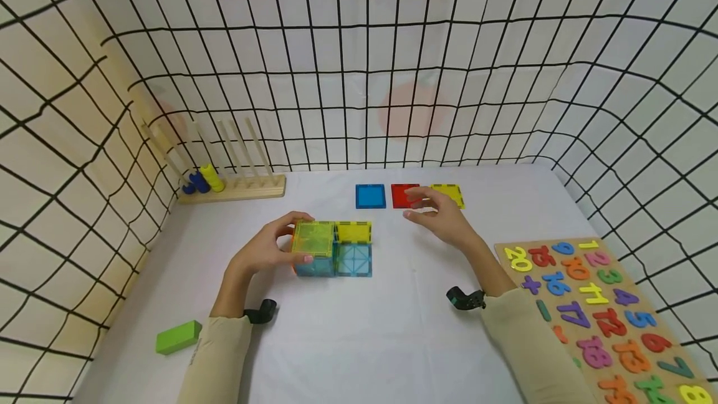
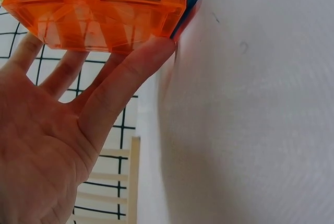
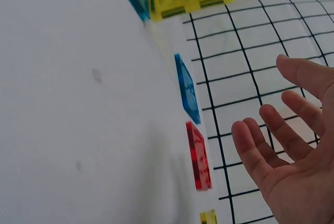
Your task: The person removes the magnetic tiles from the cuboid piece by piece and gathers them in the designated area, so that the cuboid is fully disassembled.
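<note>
My left hand holds a cube of translucent magnetic tiles, thumb at the front and fingers round the back. The cube has a yellow top and a blue front; its orange side tile faces the palm in the left wrist view. Joined at its right are a flat light-blue tile and a yellow tile standing behind it. My right hand hovers with fingers spread and holds nothing. Around it, towards the back, lie a blue tile, a red tile and a partly hidden yellow tile.
A wooden peg stand with blue and yellow pieces is at the back left. A green block lies near the left forearm. The number board lies at the right, partly under the right sleeve. Black wire mesh surrounds the table.
</note>
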A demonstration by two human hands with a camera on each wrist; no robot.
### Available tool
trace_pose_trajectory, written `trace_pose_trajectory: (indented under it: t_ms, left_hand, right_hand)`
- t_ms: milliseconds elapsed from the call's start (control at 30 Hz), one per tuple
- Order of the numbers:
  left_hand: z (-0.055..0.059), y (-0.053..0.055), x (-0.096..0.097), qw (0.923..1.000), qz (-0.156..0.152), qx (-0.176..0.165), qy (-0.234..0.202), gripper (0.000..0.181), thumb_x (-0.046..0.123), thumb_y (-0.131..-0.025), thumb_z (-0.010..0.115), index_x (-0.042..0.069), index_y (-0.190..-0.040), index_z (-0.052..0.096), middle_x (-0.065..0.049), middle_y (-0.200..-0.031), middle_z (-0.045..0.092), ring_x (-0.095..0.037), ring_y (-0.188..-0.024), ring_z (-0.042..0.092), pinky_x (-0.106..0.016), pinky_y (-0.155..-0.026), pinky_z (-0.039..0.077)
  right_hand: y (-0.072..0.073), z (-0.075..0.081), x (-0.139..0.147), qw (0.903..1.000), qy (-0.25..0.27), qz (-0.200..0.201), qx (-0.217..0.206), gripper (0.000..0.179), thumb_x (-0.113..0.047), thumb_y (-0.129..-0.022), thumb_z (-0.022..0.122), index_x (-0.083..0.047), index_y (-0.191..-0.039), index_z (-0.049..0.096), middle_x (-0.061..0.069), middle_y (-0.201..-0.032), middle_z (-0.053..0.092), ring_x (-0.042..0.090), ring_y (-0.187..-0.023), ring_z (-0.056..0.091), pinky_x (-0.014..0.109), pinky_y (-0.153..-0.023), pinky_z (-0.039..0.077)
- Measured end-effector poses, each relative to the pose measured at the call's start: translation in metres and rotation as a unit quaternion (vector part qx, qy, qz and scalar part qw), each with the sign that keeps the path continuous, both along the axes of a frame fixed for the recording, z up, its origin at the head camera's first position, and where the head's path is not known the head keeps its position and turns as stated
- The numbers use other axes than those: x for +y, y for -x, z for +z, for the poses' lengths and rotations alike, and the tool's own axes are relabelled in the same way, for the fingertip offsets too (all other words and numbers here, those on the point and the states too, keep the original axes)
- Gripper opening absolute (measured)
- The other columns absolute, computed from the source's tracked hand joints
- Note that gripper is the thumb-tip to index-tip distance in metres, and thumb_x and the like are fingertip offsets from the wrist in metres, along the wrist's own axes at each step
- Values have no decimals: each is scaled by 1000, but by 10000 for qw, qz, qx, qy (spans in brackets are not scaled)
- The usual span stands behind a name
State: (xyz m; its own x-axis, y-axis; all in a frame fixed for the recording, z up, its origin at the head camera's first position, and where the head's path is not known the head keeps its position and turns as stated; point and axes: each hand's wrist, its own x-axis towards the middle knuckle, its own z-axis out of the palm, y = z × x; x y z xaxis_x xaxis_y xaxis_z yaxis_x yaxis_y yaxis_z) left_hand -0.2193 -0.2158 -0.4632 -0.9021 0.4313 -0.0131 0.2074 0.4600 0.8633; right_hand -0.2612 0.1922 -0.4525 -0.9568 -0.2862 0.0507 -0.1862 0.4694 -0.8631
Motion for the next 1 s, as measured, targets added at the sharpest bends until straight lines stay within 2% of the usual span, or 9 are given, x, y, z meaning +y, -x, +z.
trace_pose_trajectory:
  t_ms: [100,233,467,600,767,900,1000]
  left_hand:
    - [-1,0,0,10000,1,-6,17,70,34,-76,91,38,-136,55,5,-135,63,-38,-127,53,-62,-107,43]
    - [-1,0,0,9999,-44,78,47,70,34,-76,91,36,-135,55,5,-135,63,-38,-127,53,-64,-109,41]
    - [1,0,1,9998,-122,182,25,70,34,-75,91,33,-136,56,4,-135,63,-38,-128,52,-64,-110,40]
    - [2,0,1,9997,-128,194,16,70,34,-75,90,32,-136,56,3,-135,63,-38,-128,52,-65,-110,40]
    - [0,1,0,9997,-134,202,1,70,33,-75,91,32,-136,56,3,-135,64,-37,-126,53,-64,-109,41]
    - [-1,2,0,9997,-120,211,22,70,33,-75,91,33,-135,56,5,-133,64,-36,-125,53,-63,-108,42]
    - [-2,2,0,9997,-90,207,41,70,34,-74,91,35,-135,56,7,-133,64,-35,-125,52,-62,-109,42]
  right_hand:
    - [-4,-3,-10,9998,79,195,-48,50,-37,-95,75,-20,-139,60,9,-140,61,31,-125,60,45,-95,60]
    - [-8,-8,-22,9988,268,379,-132,48,-30,-96,75,-17,-140,60,11,-142,61,29,-124,62,47,-100,58]
    - [-14,-15,-39,9979,285,587,-57,47,-14,-97,71,-10,-142,58,17,-142,60,36,-124,62,51,-105,54]
    - [-14,-19,-44,9967,382,721,21,47,-15,-97,72,-9,-142,58,18,-143,60,38,-124,63,53,-104,54]
    - [-16,-22,-49,9950,511,856,54,45,-19,-97,73,-10,-139,61,13,-142,62,34,-122,64,52,-103,55]
    - [-16,-24,-53,9936,588,962,113,42,-20,-97,73,-10,-137,63,10,-139,64,30,-119,66,49,-101,56]
    - [-16,-26,-56,9920,661,1061,158,42,-17,-98,71,-7,-137,62,13,-140,63,29,-119,66,44,-100,57]
